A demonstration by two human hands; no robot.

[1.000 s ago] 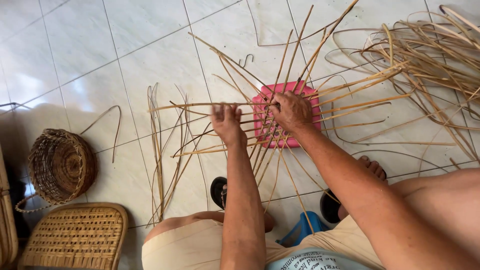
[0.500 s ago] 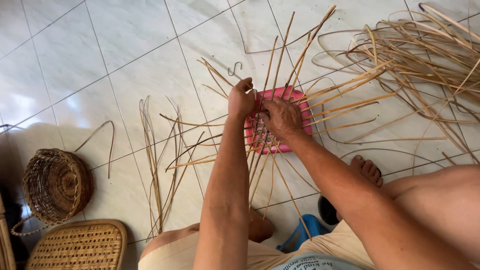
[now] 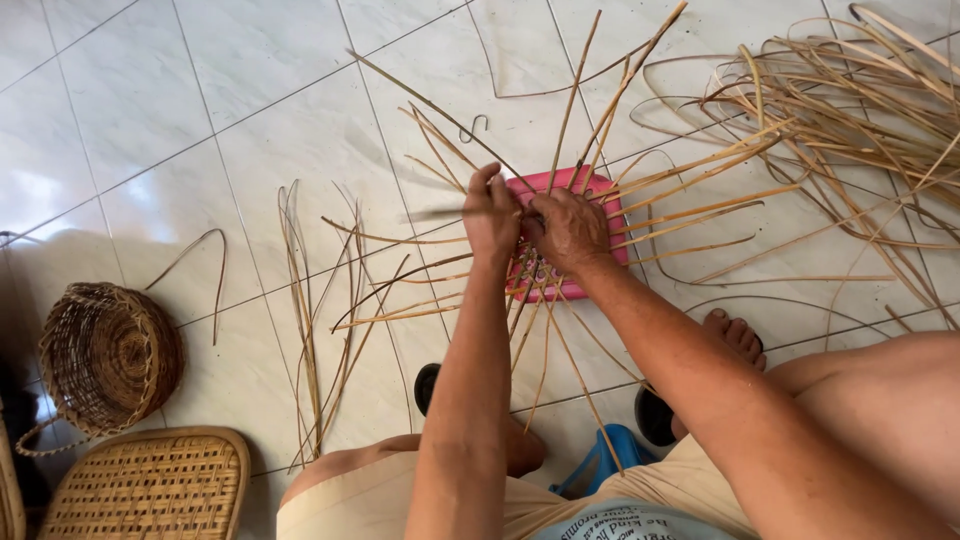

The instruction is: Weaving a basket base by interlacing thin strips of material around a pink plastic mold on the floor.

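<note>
A glossy white tiled floor is seen. Loose tan rattan strips are heaped on it, beside a round woven basket (possibly unfinished).

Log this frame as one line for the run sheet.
left hand: pinching cane strip | right hand: pressing woven strips onto pink tray | floor: loose cane pile, round basket

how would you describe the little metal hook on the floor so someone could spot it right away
Start at the pink square board under the two hands, in the middle of the white tiled floor. Just beyond its far left corner lies the hook, alone on bare tile. It is dark, thin and curled, unlike the long, pale straw-coloured strips around it.
</note>
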